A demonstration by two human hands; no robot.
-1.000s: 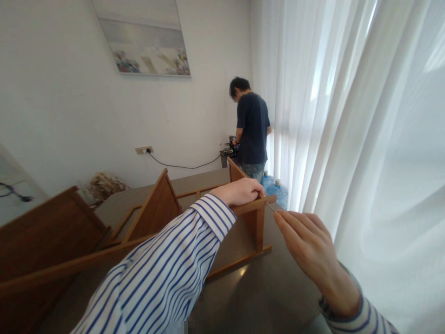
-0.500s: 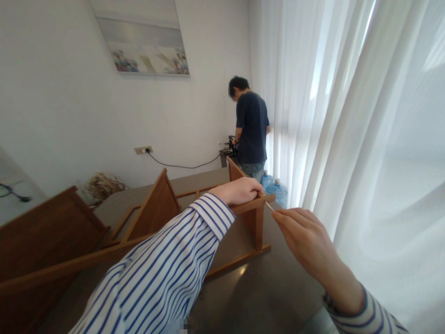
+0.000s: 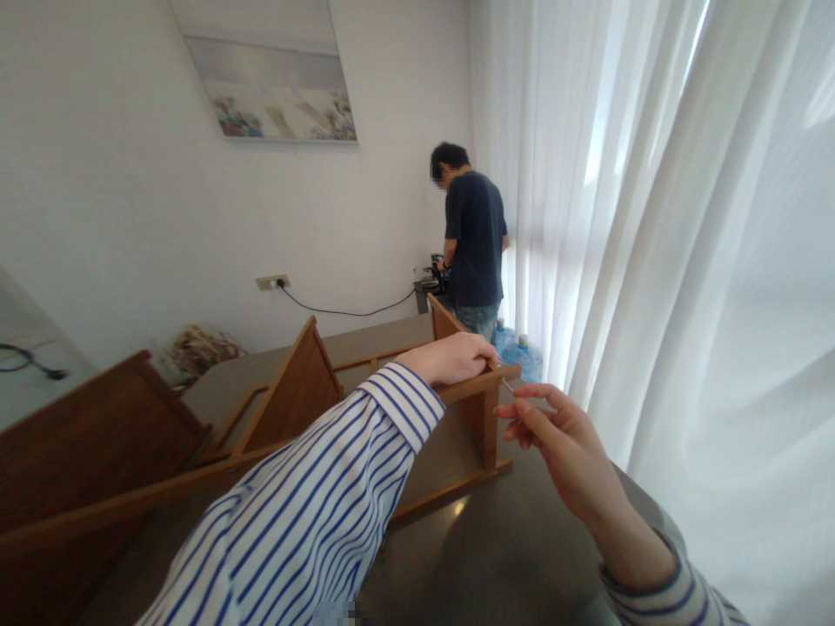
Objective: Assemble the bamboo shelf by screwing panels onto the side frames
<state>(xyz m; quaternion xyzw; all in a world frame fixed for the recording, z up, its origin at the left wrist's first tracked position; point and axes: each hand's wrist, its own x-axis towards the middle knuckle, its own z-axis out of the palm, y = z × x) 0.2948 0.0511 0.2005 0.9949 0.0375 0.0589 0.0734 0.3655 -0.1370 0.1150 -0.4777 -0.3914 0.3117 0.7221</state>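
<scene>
A wooden shelf frame (image 3: 488,426) lies on its side on a grey table, its slanted boards standing up. My left hand (image 3: 460,358) reaches over its upper rail and is closed at the rail's far end; its fingertips are partly hidden. A thin metal rod (image 3: 507,385), which looks like a hex key, sticks out by the rail's end, close to my left fingers. Just below and right of that corner is my right hand (image 3: 561,443), thumb and forefinger bent around the rod's outer end, the other fingers curled loosely.
Grey tabletop (image 3: 496,548) extends under the frame. Beyond it, a person (image 3: 476,239) in a dark shirt stands at a small side table. Blue water bottles (image 3: 522,355) stand beside white curtains (image 3: 652,261). Dried stems (image 3: 201,350) and a wall socket (image 3: 270,283) are at the back left.
My right hand has rolled over, so its thumb and fingers now show and are more spread around the rod. My left hand and the frame keep their places.
</scene>
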